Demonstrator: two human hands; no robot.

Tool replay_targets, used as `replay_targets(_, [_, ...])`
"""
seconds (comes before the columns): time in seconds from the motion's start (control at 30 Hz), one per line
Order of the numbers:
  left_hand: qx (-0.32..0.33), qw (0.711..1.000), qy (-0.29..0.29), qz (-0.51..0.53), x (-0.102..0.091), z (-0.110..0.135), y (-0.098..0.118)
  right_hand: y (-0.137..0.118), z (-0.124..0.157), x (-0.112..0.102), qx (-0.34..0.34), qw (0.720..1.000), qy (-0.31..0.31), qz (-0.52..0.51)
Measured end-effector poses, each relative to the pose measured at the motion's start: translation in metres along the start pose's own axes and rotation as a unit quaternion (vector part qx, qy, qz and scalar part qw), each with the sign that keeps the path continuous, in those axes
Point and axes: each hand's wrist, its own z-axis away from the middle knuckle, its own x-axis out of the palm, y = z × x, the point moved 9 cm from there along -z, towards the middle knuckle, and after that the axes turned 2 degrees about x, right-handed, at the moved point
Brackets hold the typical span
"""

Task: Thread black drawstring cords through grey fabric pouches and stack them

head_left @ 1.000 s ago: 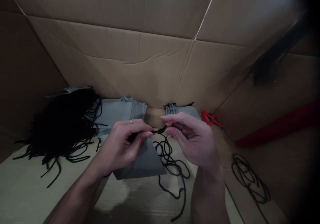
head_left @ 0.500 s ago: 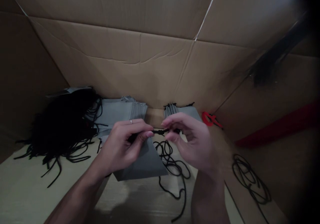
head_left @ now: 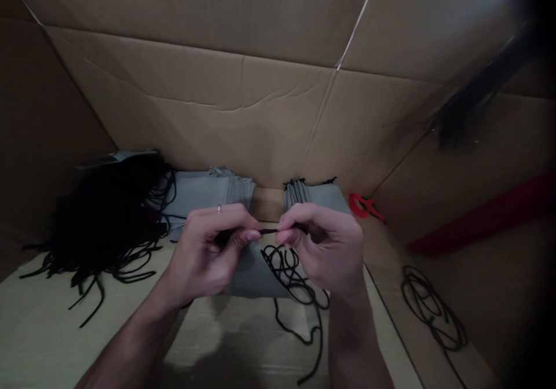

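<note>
My left hand [head_left: 204, 250] and my right hand [head_left: 324, 247] face each other at the middle of the view. A short length of black cord [head_left: 270, 231] runs between them, pinched in the fingertips of both hands. Its ends are hidden inside my fingers. Beneath my hands lies a grey fabric pouch [head_left: 254, 276], partly covered by them. A loose tangle of thin black cord [head_left: 286, 270] rests on the pouch's right side and trails down toward me. A ring sits on one finger of my left hand.
A large heap of black cords [head_left: 104, 221] lies at the left. Stacks of grey pouches [head_left: 204, 195] [head_left: 308, 195] stand behind my hands. A red-handled tool [head_left: 362, 206] and a coil of black cord [head_left: 428, 308] lie to the right. Cardboard walls [head_left: 195, 117] enclose everything.
My hands have moved closer together, and less of the black cord shows between them. My right hand has shifted left and lower, and the grey pouch sits slightly higher.
</note>
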Motion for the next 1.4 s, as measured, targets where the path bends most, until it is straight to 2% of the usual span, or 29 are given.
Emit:
replay_targets(0.07, [0.000, 1.000, 0.012, 0.005, -0.003, 0.000, 0.000, -0.001, 0.000, 0.000, 0.002, 1.000, 0.008, 0.001])
replay_targets(0.2, [-0.030, 0.999, 0.010, -0.013, -0.006, -0.001, -0.003, 0.003, 0.000, 0.003, 0.007, 0.999, -0.045, -0.017])
replay_targets(0.27, [-0.044, 0.999, 0.002, -0.019, -0.005, -0.001, -0.005, 0.007, 0.000, 0.000, 0.018, 0.998, -0.052, -0.043])
replay_targets(0.37, [-0.046, 0.999, 0.002, -0.019, -0.005, -0.002, -0.004, 0.013, 0.000, -0.004, 0.036, 0.997, -0.038, -0.060])
replay_targets(0.53, [-0.046, 0.999, 0.005, -0.026, -0.003, -0.001, -0.004, 0.012, -0.001, -0.006, 0.033, 0.999, -0.003, 0.011])
replay_targets(0.8, [-0.031, 0.999, -0.009, -0.039, -0.003, 0.000, -0.007, -0.002, 0.000, -0.012, -0.029, 0.991, 0.076, 0.103])
replay_targets(0.9, [-0.044, 0.998, -0.013, -0.038, -0.001, 0.001, -0.008, -0.003, -0.001, -0.011, -0.026, 0.990, 0.077, 0.112])
replay_targets(1.03, [-0.070, 0.997, 0.011, 0.027, 0.011, 0.004, -0.012, -0.005, -0.001, -0.005, -0.020, 0.994, 0.057, 0.095])
replay_targets(1.23, [0.005, 0.994, 0.085, 0.068, 0.011, 0.008, 0.000, -0.008, 0.000, 0.000, -0.014, 0.997, 0.032, 0.064])
replay_targets(1.4, [0.052, 0.992, 0.101, 0.061, 0.004, 0.008, 0.010, -0.012, 0.000, 0.003, -0.022, 0.997, 0.020, 0.068])
